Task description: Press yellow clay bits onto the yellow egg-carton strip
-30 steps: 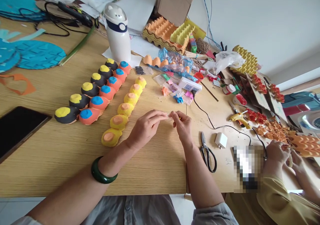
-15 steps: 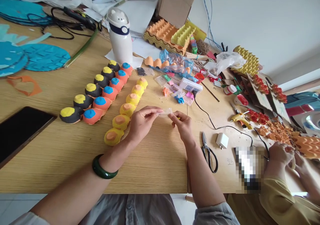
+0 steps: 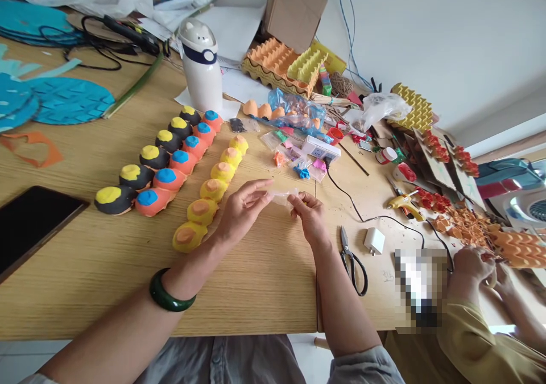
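Observation:
Over the table, a small clear plastic bag (image 3: 281, 197) is stretched between my two hands. My left hand (image 3: 244, 209) pinches the bag's left end near the thumb tip, its index finger raised off the plastic. With thumb and bent fingers, my right hand (image 3: 310, 216) grips the other end; a bit of yellow shows beside those fingers. Left of my hands runs a row of yellow egg-carton cups (image 3: 202, 210) topped with orange clay. Beyond it lie orange-red cups with blue tops (image 3: 169, 179) and black cups with yellow tops (image 3: 135, 176).
Black-handled scissors (image 3: 353, 261) and a white charger (image 3: 374, 240) lie right of my right arm. A power strip (image 3: 321, 147) sits ahead among clay packets. A white tumbler (image 3: 201, 71) stands behind the cups, a phone (image 3: 36, 224) at left. A co-worker's hands (image 3: 475, 264) are far right.
My left index finger has lifted away from the bag, and the bag looks more spread out. The whole view has shifted slightly.

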Action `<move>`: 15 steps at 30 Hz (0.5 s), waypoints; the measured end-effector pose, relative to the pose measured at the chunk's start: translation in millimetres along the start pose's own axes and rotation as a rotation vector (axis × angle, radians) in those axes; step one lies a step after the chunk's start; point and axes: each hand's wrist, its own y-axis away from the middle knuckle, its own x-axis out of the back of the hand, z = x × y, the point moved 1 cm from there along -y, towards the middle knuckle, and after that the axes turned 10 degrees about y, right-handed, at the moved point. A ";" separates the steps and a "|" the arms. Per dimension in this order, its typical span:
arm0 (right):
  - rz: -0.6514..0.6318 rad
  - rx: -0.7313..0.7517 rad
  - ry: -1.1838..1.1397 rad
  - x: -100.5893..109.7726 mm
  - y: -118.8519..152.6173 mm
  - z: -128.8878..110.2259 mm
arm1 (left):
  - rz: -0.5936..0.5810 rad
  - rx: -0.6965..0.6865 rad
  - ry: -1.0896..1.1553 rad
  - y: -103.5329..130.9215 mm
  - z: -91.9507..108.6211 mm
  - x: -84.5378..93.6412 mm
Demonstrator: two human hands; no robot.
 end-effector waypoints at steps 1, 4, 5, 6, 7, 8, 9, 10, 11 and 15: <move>-0.034 0.002 0.017 -0.5 0.9 -0.2 | -0.012 0.049 0.000 0.7 2.1 -0.6; -0.186 -0.010 0.111 -4.9 5.4 -0.9 | -0.094 0.154 -0.089 2.8 5.7 -2.6; -0.225 -0.015 0.135 -6.6 7.0 -1.2 | -0.103 0.157 -0.112 3.0 5.5 -3.1; -0.256 -0.017 0.152 -8.1 8.4 -1.5 | -0.093 0.148 -0.118 2.9 4.7 -3.3; -0.278 -0.015 0.162 -9.2 9.3 -2.0 | -0.069 0.130 -0.105 2.4 3.2 -3.3; -0.296 -0.011 0.171 -10.0 9.9 -2.3 | -0.037 0.114 -0.078 1.6 1.4 -3.1; -0.310 -0.005 0.181 -10.4 10.1 -2.5 | -0.008 0.106 -0.049 0.5 -0.6 -2.7; -0.310 0.006 0.190 -10.5 10.0 -2.5 | 0.012 0.108 -0.024 -0.6 -2.4 -2.1; -0.293 0.019 0.197 -10.3 9.7 -2.2 | 0.019 0.123 0.002 -1.7 -4.2 -1.4; -0.248 0.065 0.233 -9.9 8.5 1.0 | -0.016 0.201 0.064 -3.5 -8.8 2.0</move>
